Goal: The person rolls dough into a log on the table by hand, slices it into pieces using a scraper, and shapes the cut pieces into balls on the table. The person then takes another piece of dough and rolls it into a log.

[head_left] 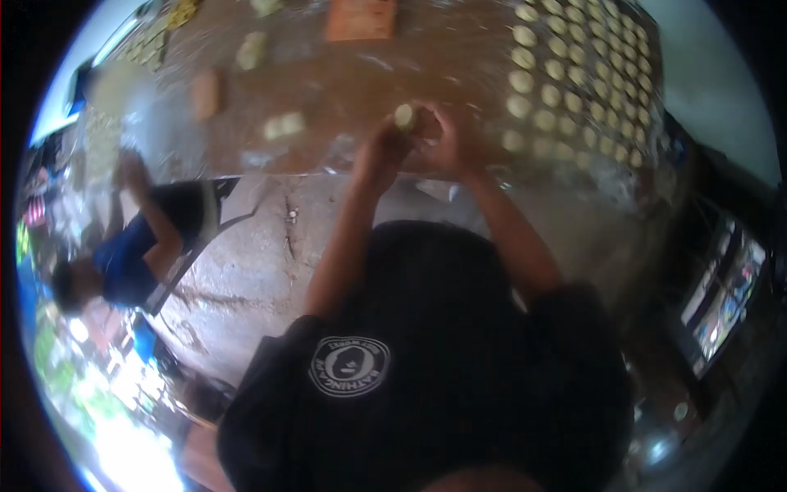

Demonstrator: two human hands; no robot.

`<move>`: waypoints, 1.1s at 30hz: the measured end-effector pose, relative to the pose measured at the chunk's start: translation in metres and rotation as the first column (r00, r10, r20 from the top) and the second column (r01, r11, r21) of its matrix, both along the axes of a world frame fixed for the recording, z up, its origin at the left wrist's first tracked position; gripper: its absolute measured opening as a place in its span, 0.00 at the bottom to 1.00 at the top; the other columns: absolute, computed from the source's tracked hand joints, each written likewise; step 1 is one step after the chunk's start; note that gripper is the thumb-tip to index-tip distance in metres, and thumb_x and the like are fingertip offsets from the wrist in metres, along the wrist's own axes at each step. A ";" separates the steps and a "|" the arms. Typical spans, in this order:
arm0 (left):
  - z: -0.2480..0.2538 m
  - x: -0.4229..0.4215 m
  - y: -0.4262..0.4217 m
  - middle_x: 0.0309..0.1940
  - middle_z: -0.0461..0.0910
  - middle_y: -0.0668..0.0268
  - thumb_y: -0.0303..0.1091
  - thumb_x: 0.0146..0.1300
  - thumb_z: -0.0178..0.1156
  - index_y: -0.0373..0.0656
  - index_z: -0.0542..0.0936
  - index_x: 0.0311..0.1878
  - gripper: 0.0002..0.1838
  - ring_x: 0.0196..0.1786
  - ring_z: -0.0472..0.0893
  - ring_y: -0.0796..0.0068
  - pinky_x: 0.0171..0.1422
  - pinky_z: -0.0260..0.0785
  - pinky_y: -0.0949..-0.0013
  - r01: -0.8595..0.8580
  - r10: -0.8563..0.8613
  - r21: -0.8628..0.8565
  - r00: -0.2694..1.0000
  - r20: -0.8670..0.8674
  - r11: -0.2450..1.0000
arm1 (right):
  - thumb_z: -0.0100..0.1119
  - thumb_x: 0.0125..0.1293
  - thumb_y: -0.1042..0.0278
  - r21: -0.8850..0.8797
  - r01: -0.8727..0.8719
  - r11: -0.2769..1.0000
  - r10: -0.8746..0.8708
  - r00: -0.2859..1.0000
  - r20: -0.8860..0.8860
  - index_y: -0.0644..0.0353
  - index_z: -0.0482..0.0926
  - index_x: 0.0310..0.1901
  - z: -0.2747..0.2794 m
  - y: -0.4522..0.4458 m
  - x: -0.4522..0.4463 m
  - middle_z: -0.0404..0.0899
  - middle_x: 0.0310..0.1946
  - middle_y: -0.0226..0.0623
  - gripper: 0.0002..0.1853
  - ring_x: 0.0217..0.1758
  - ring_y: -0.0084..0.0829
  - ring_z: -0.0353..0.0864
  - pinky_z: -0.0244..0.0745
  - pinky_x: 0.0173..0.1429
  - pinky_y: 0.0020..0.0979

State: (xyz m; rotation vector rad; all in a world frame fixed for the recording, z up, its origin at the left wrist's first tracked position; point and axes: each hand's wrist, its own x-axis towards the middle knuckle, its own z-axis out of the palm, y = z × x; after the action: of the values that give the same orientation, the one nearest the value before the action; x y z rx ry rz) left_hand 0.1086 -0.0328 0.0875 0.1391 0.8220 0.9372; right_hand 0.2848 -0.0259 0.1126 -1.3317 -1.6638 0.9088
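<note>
Above the near edge of the table, my left hand [384, 153] is closed around a small pale piece of dough [405, 116]. My right hand [448, 141] meets it from the other side, its fingers curved in around the same piece. The fingertips are blurred, and part of the dough is hidden by them. To the left, two pale dough lumps [284, 125] lie side by side on the plastic-covered brown table [348, 90].
Rows of round dough pieces [553, 72] cover the table's right side. An orange block-like object [361, 18] lies at the far edge, a brownish one [206, 93] to the left. Another person in a blue shirt [127, 256] works at the left end. A screen-like panel [721, 295] stands right.
</note>
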 end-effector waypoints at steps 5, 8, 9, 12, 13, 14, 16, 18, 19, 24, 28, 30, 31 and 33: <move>0.010 0.107 -0.028 0.58 0.83 0.56 0.36 0.77 0.59 0.33 0.76 0.66 0.21 0.58 0.83 0.64 0.65 0.74 0.62 0.271 -0.256 0.064 0.949 -0.182 0.960 | 0.81 0.52 0.64 0.055 0.169 0.984 -0.174 0.977 0.122 0.56 0.75 0.69 -0.002 -0.063 0.097 0.81 0.56 0.45 0.40 0.61 0.48 0.79 0.74 0.65 0.44; -0.003 0.188 -0.061 0.55 0.84 0.60 0.33 0.74 0.64 0.34 0.77 0.62 0.19 0.54 0.84 0.69 0.60 0.77 0.66 0.399 -0.365 0.093 0.895 -0.257 0.912 | 0.73 0.55 0.70 0.025 0.209 0.978 -0.210 0.959 0.191 0.59 0.79 0.64 -0.009 -0.104 0.172 0.82 0.53 0.49 0.31 0.57 0.51 0.80 0.74 0.62 0.47; -0.011 0.216 -0.073 0.54 0.84 0.60 0.33 0.73 0.65 0.34 0.78 0.62 0.19 0.54 0.84 0.70 0.58 0.78 0.67 0.447 -0.401 0.071 0.853 -0.333 0.892 | 0.71 0.55 0.71 0.032 0.215 0.976 -0.217 0.951 0.222 0.59 0.80 0.62 -0.017 -0.117 0.196 0.82 0.53 0.49 0.29 0.56 0.52 0.80 0.75 0.61 0.47; -0.026 0.309 -0.103 0.49 0.85 0.62 0.34 0.72 0.67 0.34 0.79 0.59 0.18 0.49 0.83 0.74 0.51 0.78 0.70 0.412 -0.384 0.007 0.855 -0.350 0.911 | 0.68 0.55 0.75 -0.096 0.259 0.961 -0.242 0.957 0.160 0.61 0.82 0.57 -0.036 -0.148 0.279 0.83 0.51 0.49 0.25 0.56 0.53 0.81 0.75 0.62 0.48; -0.023 0.332 -0.118 0.48 0.85 0.63 0.34 0.71 0.68 0.34 0.79 0.58 0.18 0.49 0.83 0.75 0.50 0.78 0.71 0.404 -0.387 -0.022 0.856 -0.342 0.914 | 0.68 0.55 0.74 -0.119 0.265 0.957 -0.247 0.958 0.144 0.61 0.82 0.57 -0.040 -0.163 0.301 0.83 0.51 0.49 0.25 0.56 0.53 0.81 0.75 0.62 0.47; -0.019 0.355 -0.128 0.46 0.85 0.64 0.34 0.70 0.68 0.34 0.81 0.57 0.17 0.46 0.83 0.75 0.49 0.77 0.71 0.383 -0.380 -0.059 0.862 -0.335 0.922 | 0.69 0.55 0.74 -0.150 0.274 0.950 -0.253 0.957 0.142 0.61 0.82 0.57 -0.043 -0.177 0.322 0.83 0.51 0.48 0.24 0.56 0.52 0.81 0.75 0.62 0.47; -0.013 0.400 -0.135 0.41 0.86 0.66 0.34 0.68 0.69 0.34 0.84 0.53 0.16 0.41 0.83 0.76 0.46 0.75 0.71 0.327 -0.344 -0.108 0.885 -0.314 0.939 | 0.69 0.55 0.74 -0.188 0.278 0.942 -0.253 0.956 0.150 0.60 0.82 0.56 -0.030 -0.182 0.363 0.84 0.50 0.47 0.24 0.57 0.51 0.82 0.75 0.62 0.47; -0.016 0.434 -0.139 0.41 0.85 0.67 0.33 0.68 0.70 0.33 0.83 0.55 0.17 0.41 0.83 0.76 0.46 0.75 0.71 0.310 -0.320 -0.093 0.857 -0.403 0.946 | 0.71 0.55 0.73 -0.189 0.271 0.944 -0.241 0.956 0.168 0.60 0.82 0.56 -0.034 -0.184 0.397 0.84 0.50 0.46 0.24 0.56 0.50 0.82 0.76 0.61 0.46; -0.025 0.447 -0.137 0.41 0.85 0.67 0.33 0.67 0.70 0.33 0.83 0.56 0.18 0.41 0.83 0.76 0.45 0.75 0.71 0.300 -0.306 -0.086 0.841 -0.446 0.950 | 0.71 0.55 0.73 -0.190 0.266 0.945 -0.233 0.956 0.178 0.59 0.82 0.55 -0.039 -0.181 0.411 0.84 0.49 0.45 0.24 0.55 0.49 0.82 0.76 0.60 0.46; -0.044 0.484 -0.124 0.48 0.84 0.59 0.30 0.67 0.70 0.28 0.71 0.68 0.31 0.45 0.83 0.71 0.48 0.76 0.71 0.243 -0.219 -0.005 0.868 -0.445 0.970 | 0.73 0.57 0.68 -0.016 0.261 0.965 -0.255 0.953 0.160 0.58 0.83 0.55 -0.070 -0.156 0.453 0.85 0.48 0.44 0.22 0.53 0.48 0.82 0.76 0.58 0.45; -0.033 0.479 -0.123 0.48 0.84 0.59 0.28 0.69 0.63 0.27 0.66 0.72 0.31 0.45 0.84 0.70 0.50 0.78 0.68 0.321 -0.336 -0.111 0.832 -0.442 0.941 | 0.72 0.57 0.65 0.076 0.232 0.970 -0.244 0.944 0.222 0.56 0.83 0.55 -0.086 -0.141 0.467 0.85 0.48 0.43 0.22 0.53 0.47 0.82 0.74 0.61 0.46; -0.035 0.474 -0.128 0.47 0.84 0.59 0.28 0.71 0.60 0.27 0.63 0.74 0.32 0.45 0.84 0.70 0.50 0.79 0.67 0.380 -0.393 -0.120 0.817 -0.421 0.917 | 0.72 0.57 0.64 0.072 0.217 0.974 -0.228 0.942 0.246 0.55 0.83 0.55 -0.095 -0.136 0.468 0.85 0.47 0.42 0.23 0.54 0.47 0.81 0.72 0.63 0.47; -0.038 0.473 -0.131 0.46 0.83 0.60 0.28 0.71 0.59 0.27 0.62 0.75 0.32 0.45 0.84 0.69 0.50 0.80 0.67 0.395 -0.402 -0.105 0.823 -0.402 0.913 | 0.73 0.57 0.64 0.068 0.210 0.975 -0.221 0.939 0.262 0.55 0.83 0.55 -0.098 -0.136 0.470 0.85 0.47 0.42 0.23 0.54 0.47 0.81 0.72 0.63 0.47; -0.041 0.477 -0.135 0.45 0.83 0.61 0.29 0.71 0.58 0.29 0.60 0.77 0.34 0.45 0.85 0.69 0.50 0.80 0.66 0.398 -0.393 -0.075 0.826 -0.404 0.914 | 0.73 0.57 0.64 0.124 0.185 0.975 -0.213 0.936 0.279 0.55 0.83 0.55 -0.104 -0.136 0.470 0.84 0.49 0.42 0.23 0.56 0.47 0.80 0.71 0.64 0.47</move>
State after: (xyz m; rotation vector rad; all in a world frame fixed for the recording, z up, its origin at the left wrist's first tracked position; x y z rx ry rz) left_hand 0.5861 -0.1679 0.0460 0.5154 1.1253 0.5182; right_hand 0.7553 -0.1616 0.0091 -1.5931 -1.7267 0.5248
